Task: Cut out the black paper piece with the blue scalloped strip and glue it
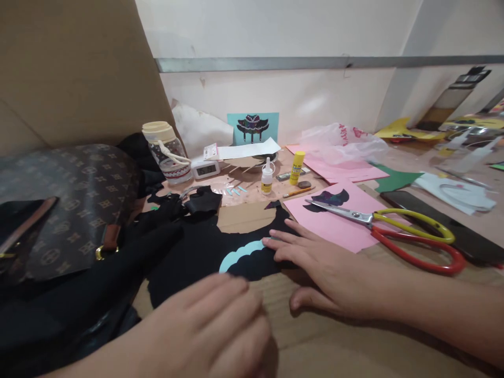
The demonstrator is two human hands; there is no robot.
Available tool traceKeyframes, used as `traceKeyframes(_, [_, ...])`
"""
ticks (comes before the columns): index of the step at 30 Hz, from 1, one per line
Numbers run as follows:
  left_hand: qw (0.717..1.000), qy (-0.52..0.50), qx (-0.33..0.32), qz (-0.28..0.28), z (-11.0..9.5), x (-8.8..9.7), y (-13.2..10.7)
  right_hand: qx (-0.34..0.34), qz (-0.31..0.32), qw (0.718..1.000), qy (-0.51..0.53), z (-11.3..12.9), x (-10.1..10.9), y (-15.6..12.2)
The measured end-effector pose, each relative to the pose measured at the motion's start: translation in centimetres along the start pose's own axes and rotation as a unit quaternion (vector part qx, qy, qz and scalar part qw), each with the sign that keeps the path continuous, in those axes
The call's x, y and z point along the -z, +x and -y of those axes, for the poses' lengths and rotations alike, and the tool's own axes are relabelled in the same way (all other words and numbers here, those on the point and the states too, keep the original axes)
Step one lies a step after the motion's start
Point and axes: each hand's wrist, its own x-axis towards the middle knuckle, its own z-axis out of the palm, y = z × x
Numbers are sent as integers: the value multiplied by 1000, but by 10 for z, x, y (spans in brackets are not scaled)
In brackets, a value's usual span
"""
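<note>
My right hand (315, 262) lies open, fingers spread, with its fingertips on black paper (177, 268) at the right end of a light-blue scalloped strip (240, 254). The strip curves across the black paper. Nearer to me, my left hand (220, 325) is slightly blurred, its fingers curled and closed; whatever they may hold is hidden beneath. Scissors (366, 216) with one yellow and one red handle rest beside my right hand, their blades over pink paper (315, 226). A dark patterned cutout (331, 198) is on that pink paper.
Behind the black paper stand a small glue bottle (266, 178) and a yellow glue stick (296, 168), near a pencil (298, 192). A brown bag (71, 210) fills the left side. A dark phone (441, 226) lies right; a bottle (167, 152) and clock (205, 169) stand at the back.
</note>
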Motion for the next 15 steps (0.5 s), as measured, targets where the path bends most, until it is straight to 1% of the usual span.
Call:
traceKeyframes(2, [1000, 14, -17, 9, 7, 25, 37, -17, 6, 1000, 7, -2, -1, 0])
traceKeyframes(3, [1000, 20, -19, 14, 9, 34, 50, -17, 5, 1000, 5, -3, -3, 0])
traceKeyframes(4, [1000, 23, -15, 13, 10, 40, 60, -14, 3, 1000, 0, -4, -4, 0])
traceKeyframes(5, [999, 22, -11, 26, 11, 43, 65, -10, -2, 1000, -7, -5, -5, 0])
traceKeyframes(8, [998, 6, 4, 63, 11, 39, 64, -1, -18, 999, -30, -8, -8, -2])
traceKeyframes(9, [998, -1, 8, 65, 10, 37, 61, 1, -26, 999, -36, -8, -9, -2])
traceKeyframes(12, [999, -6, 20, 51, 10, 32, 57, 11, -56, 997, -48, -9, -8, -2])
traceKeyframes(15, [999, 16, 16, 32, 10, 33, 58, 17, -87, 994, -62, -10, -8, -2])
